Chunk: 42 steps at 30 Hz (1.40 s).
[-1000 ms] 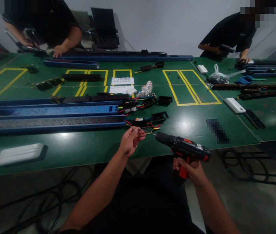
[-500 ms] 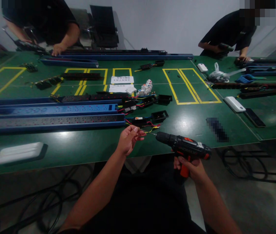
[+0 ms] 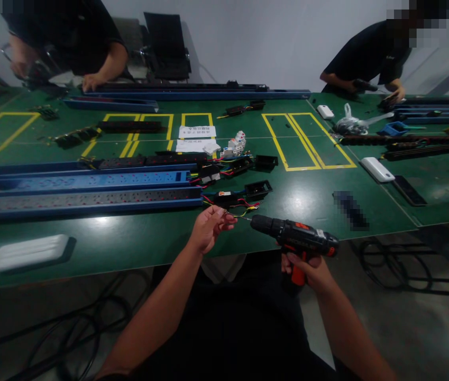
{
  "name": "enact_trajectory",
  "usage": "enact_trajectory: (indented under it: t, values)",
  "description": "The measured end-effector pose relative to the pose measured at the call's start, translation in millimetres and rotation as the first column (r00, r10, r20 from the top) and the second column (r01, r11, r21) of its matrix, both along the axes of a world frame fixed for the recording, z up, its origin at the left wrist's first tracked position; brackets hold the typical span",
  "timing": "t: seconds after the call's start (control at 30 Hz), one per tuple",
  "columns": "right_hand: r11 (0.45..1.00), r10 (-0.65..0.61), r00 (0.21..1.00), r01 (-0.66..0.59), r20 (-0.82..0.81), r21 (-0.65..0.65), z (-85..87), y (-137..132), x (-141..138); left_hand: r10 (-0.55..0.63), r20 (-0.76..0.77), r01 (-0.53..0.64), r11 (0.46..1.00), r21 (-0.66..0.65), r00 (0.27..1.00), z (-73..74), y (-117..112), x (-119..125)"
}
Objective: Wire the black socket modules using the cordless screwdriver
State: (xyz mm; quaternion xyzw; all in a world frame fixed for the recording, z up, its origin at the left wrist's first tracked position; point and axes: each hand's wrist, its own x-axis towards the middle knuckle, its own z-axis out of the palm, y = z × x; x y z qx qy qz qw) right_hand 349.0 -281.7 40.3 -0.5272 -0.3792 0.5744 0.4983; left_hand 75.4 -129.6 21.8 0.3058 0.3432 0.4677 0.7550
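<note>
Since the earlier frame, the co-worker (image 3: 61, 42) at upper left has swung one hand toward the left edge, while my two hands keep nearly the same pose around centre. Green tabletop (image 3: 129, 248) stretches from the drill (image 3: 298, 235) up to the yellow-taped rectangles (image 3: 304, 141); the drill's rear and grip cross the table's near edge in my view. Moving right, I have a white case (image 3: 377, 169) and a phone (image 3: 410, 190) to mind; moving left, the blue channels (image 3: 89, 208), with loose wiring at their ends just above my left hand (image 3: 210, 228). White pieces (image 3: 26, 252) lie at lower left. Behind, a grey wall (image 3: 248, 47) fills the top, with a black chair (image 3: 166, 45) against it and another co-worker (image 3: 363, 58) at upper right. My right hand (image 3: 307, 269) is wrapped around the drill's grip, bit aimed leftward. My left has thumb and fingertips pinched on a small piece I cannot identify, near the bit's tip and a yellow-green wire (image 3: 244, 214)
</note>
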Motion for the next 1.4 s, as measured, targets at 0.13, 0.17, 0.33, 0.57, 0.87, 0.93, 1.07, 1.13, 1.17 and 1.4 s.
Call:
enact_trajectory:
  t: [0.13, 0.17, 0.33, 0.57, 0.87, 0.93, 1.07, 1.13, 1.17, 1.4]
  values:
    - [0.999, 0.032, 0.996, -0.032, 0.089, 0.003, -0.1, 3, 3, -0.058, 0.006, 0.058, 0.998, -0.006, 0.998, 5.3, 5, -4]
    - [0.999, 0.037, 0.993, -0.038, 0.112, 0.005, 1.1, 4, 4, -0.071, 0.004, 0.071, 0.997, -0.006, 0.997, 7.3, 6, -5]
    - [1.000, -0.019, 0.993, 0.020, 0.116, -0.004, 10.1, 3, 5, -0.107, 0.016, 0.107, 0.994, 0.009, 0.994, 13.4, 5, -3]
    - [0.999, -0.047, 0.992, 0.045, 0.114, 0.022, 21.4, 2, 11, -0.116, 0.042, 0.113, 0.991, 0.068, 0.992, 6.7, 4, 4]
    - [1.000, 0.022, 0.793, -0.021, 0.609, -0.010, 79.6, 63, 88, 0.271, -0.590, 0.195, 0.771, 0.606, 0.761, 37.4, 61, 5]
    - [0.998, 0.049, 0.745, -0.060, 0.665, -0.006, 95.9, 84, 98, 0.366, -0.665, 0.341, 0.642, 0.686, 0.651, 44.8, 80, 13]
    - [0.979, 0.182, 0.670, -0.194, 0.720, -0.067, 123.8, 128, 105, 0.409, -0.781, 0.562, 0.543, 0.624, 0.472, 40.2, 112, 42]
    - [0.964, 0.232, 0.651, -0.252, 0.723, -0.082, 134.2, 149, 104, 0.414, -0.822, 0.626, 0.535, 0.568, 0.392, 29.8, 124, 57]
    - [0.954, 0.257, 0.640, -0.288, 0.724, -0.084, 138.2, 160, 103, 0.413, -0.841, 0.658, 0.532, 0.533, 0.348, 23.8, 129, 64]
    - [0.870, 0.373, 0.441, -0.471, 0.817, -0.143, 146.0, 220, 97, 0.347, -0.917, 0.764, 0.533, 0.364, 0.195, -6.8, 150, 79]
